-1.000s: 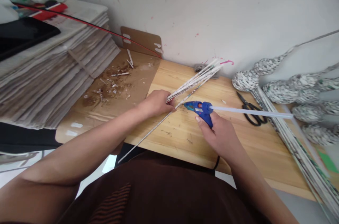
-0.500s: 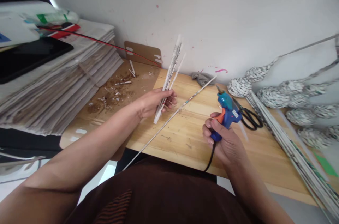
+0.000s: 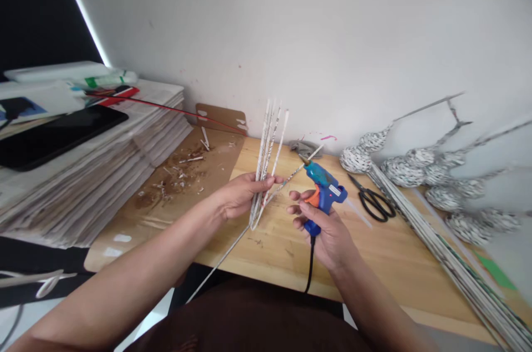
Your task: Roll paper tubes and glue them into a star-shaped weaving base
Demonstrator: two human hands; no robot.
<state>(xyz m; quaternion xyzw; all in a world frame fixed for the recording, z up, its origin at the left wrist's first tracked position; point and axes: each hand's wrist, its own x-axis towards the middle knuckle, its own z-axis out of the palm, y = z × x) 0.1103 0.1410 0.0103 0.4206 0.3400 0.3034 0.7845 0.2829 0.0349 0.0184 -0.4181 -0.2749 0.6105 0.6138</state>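
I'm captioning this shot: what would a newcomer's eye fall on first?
Probably the blue-and-teal plastic glue gun, in the right hand near the middle of the picture. Just left of it, the left hand holds thin white rolled-paper sticks roughly upright. Farther right sit several gourd-shaped bulbs of woven grey-and-white paper.

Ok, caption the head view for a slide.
Left hand holds thin paper sticks; right hand holds a blue glue gun.

One camera on the person's head looks forward and down at the worktop close by, facing a wall.
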